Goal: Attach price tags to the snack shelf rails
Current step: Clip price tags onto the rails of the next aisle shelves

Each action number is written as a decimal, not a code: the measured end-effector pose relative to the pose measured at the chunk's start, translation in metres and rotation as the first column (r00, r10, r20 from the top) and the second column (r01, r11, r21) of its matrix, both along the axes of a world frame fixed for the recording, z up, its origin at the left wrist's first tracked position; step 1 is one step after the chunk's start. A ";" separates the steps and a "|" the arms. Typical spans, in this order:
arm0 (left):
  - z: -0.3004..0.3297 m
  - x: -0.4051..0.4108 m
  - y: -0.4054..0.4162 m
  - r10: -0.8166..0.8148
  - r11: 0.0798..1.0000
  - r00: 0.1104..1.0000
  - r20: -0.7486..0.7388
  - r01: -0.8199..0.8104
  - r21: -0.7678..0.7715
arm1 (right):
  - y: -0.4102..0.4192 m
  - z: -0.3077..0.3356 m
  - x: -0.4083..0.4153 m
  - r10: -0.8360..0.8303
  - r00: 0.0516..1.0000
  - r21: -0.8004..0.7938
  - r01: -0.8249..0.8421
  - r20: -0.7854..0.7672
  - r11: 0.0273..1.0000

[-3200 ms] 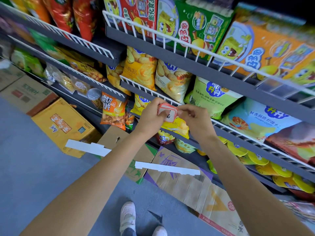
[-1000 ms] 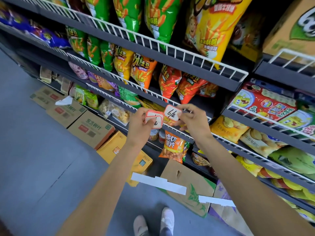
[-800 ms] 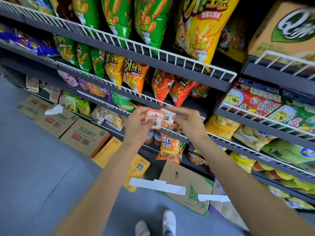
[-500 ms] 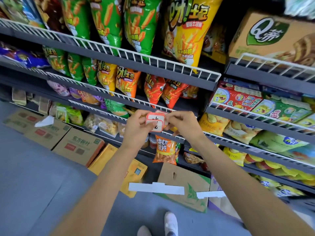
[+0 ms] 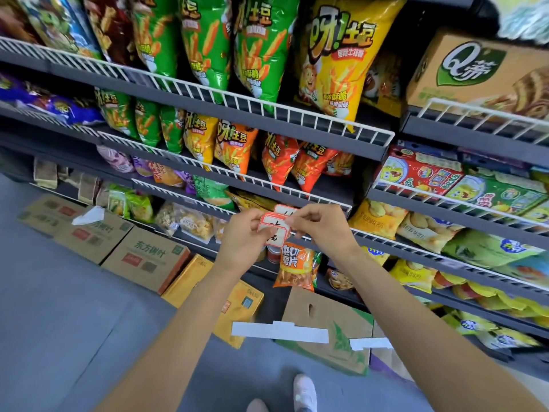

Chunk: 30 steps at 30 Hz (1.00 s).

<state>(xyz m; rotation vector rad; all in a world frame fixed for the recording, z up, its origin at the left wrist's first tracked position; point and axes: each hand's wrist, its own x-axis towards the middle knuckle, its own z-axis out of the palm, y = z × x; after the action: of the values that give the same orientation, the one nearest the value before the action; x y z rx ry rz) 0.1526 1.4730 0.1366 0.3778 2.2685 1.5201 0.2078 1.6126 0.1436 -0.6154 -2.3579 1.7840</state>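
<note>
Tags now fanned between fingers

Two hands, three price tags, two white shoes.

Glossy plastic snack bags, white-coated wire rails (smooth), matt cardboard boxes
</note>
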 end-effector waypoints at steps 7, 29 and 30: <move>-0.011 -0.008 -0.013 0.068 0.998 0.998 0.005 -0.068 0.013 | -0.011 -0.007 -0.009 0.051 0.996 0.001 -0.051 0.068 0.999; -0.018 -0.073 -0.001 0.185 0.982 0.977 0.108 -0.188 0.020 | 0.014 -0.014 -0.092 0.232 0.972 -0.023 -0.232 0.037 0.973; -0.018 -0.076 -0.001 0.194 0.980 0.975 0.104 -0.197 0.013 | 0.017 -0.015 -0.096 0.225 0.974 -0.059 -0.223 0.033 0.973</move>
<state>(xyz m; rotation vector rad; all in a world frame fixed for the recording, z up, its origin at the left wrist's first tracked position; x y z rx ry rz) 0.0764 1.4724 0.1184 0.0816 2.2647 1.6224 0.1119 1.6293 0.1288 -0.4074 -2.4992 1.9493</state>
